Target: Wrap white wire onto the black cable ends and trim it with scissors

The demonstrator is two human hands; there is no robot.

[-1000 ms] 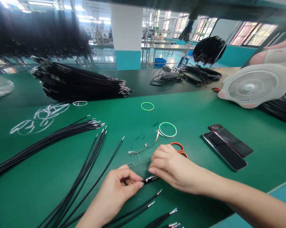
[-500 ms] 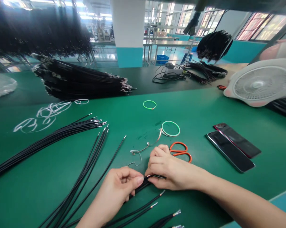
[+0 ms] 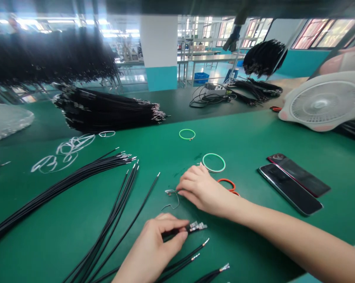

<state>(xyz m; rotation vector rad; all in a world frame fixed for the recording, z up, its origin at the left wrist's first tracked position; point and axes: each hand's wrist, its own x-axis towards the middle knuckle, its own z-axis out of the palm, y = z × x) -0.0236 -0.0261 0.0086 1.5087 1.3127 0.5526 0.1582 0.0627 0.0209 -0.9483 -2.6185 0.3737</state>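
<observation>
Black wire terminals (image 3: 197,226) jut past the left hand's fingers (image 3: 176,225)

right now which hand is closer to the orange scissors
Right. The right hand is just beside the orange-handled scissors, to their left. The left hand is farther off, low in the view, pinching black wires.

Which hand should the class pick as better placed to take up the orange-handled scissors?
Probably the right hand: it lies beside the scissors, while the left hand pinches black wires with metal terminals, farther away.
</observation>
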